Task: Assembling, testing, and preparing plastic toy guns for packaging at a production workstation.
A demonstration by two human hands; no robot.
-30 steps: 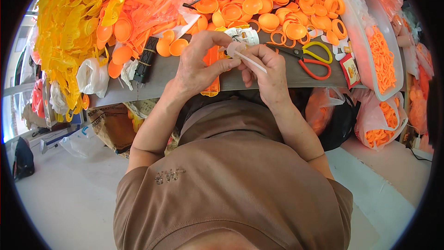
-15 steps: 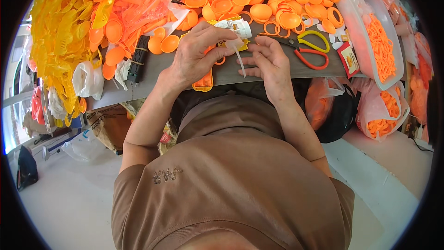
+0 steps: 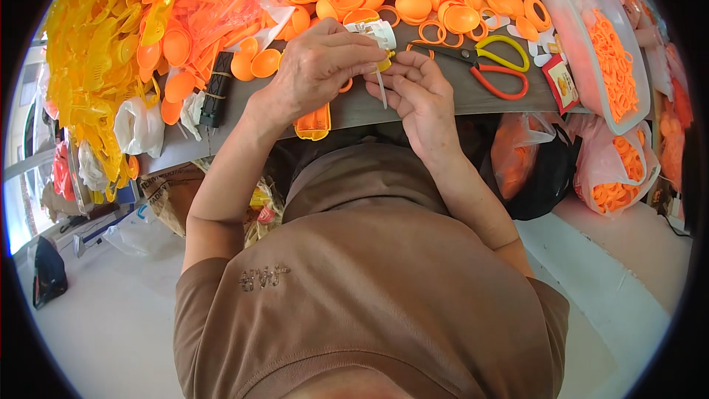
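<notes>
My left hand [image 3: 319,68] is closed in a pinch around the upper end of a thin whitish translucent plastic strip [image 3: 382,92], which hangs down over the table. Close against it, my right hand [image 3: 419,96] has curled fingers and its thumb near the same spot. What its fingertips hold is too small to tell. A small yellow piece [image 3: 385,61] shows between the two hands. Just beyond the fingers lies a white cylindrical part [image 3: 376,31], partly covered by my left hand. An orange-yellow rectangular plastic piece [image 3: 313,123] sits at the table's near edge, below my left wrist.
Scissors [image 3: 493,68] with yellow and red handles lie to the right. Orange plastic cups and rings [image 3: 413,7] pile up at the back, yellow plastic pieces [image 3: 103,66] at the left. A clear bin [image 3: 641,96] of orange rings stands right. A black bar [image 3: 216,90] lies left.
My right hand has moved left and up, closing in on my left hand. Its fingers have curled inward. The strip has shifted slightly left, and its wider top is now hidden by fingers.
</notes>
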